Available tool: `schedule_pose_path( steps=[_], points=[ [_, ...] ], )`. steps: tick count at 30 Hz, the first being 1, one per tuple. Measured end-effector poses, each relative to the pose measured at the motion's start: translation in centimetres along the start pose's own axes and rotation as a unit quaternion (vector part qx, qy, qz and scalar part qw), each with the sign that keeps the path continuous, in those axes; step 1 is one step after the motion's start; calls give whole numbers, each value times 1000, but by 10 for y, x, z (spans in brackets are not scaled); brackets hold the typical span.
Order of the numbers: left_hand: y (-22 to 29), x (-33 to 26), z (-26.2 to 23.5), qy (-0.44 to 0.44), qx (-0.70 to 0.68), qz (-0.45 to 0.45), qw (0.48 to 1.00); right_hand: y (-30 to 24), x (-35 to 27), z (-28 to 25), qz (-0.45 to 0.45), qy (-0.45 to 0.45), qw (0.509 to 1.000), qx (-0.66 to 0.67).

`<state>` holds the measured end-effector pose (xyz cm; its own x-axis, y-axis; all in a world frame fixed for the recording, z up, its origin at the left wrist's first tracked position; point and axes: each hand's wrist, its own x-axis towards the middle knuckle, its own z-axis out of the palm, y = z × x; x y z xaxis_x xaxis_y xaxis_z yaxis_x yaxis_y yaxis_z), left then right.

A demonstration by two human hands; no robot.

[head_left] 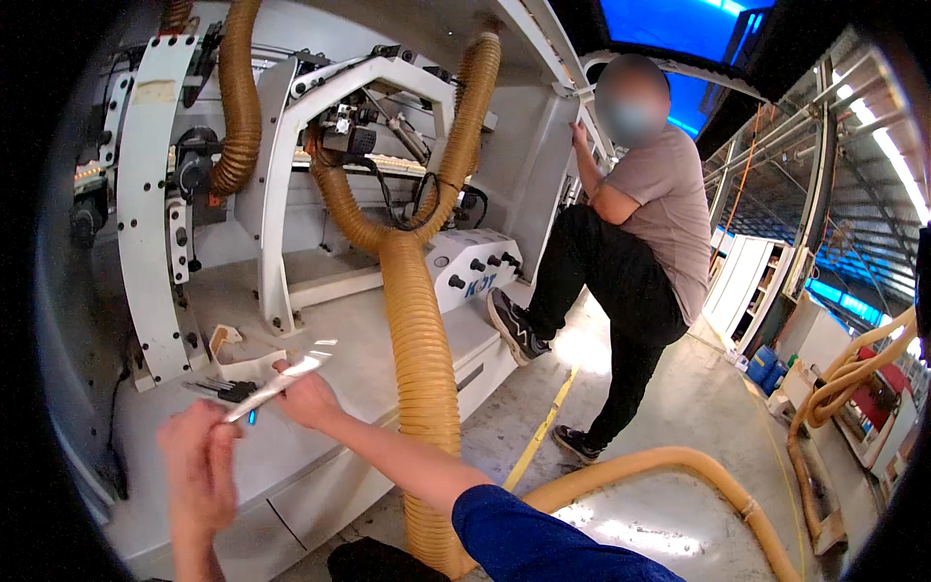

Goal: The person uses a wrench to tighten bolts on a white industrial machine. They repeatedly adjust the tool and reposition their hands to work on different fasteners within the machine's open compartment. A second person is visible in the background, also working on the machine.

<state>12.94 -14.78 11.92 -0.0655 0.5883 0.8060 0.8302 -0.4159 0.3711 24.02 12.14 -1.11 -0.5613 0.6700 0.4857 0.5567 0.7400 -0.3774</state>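
My right hand (306,396) reaches over the white machine deck (359,359) and grips a shiny flat metal tool (281,380), a wrench-like bar that slants up to the right. My left hand (199,466) is blurred, raised beside the bar's lower end, its fingers near or touching that end. Just behind the hands a set of dark hex keys (221,390) lies on the deck beside a small white block (247,367).
A thick ribbed tan hose (422,388) rises right of my arm, another (679,466) curves over the floor. A co-worker (630,233) stands with one foot on the machine's edge. A white control box (475,267) with black knobs sits behind the hose.
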Motion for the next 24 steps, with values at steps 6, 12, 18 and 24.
schedule_pose_path(
  steps=[6, 12, 18, 24],
  points=[
    [-140, -107, -44, -11, 144, -198, 970, -20, 5, -5, 17, -28, 999, -2],
    [-168, -139, -63, -5, 173, -304, 937, -16, 3, -7, 6, -29, 1000, -3],
    [-141, -131, -51, -35, 298, -284, 911, -10, 1, -2, 8, -23, 1000, -1],
    [-136, -126, -57, -30, 240, -293, 925, -6, 5, 3, -1, -13, 1000, -8]
  ],
)
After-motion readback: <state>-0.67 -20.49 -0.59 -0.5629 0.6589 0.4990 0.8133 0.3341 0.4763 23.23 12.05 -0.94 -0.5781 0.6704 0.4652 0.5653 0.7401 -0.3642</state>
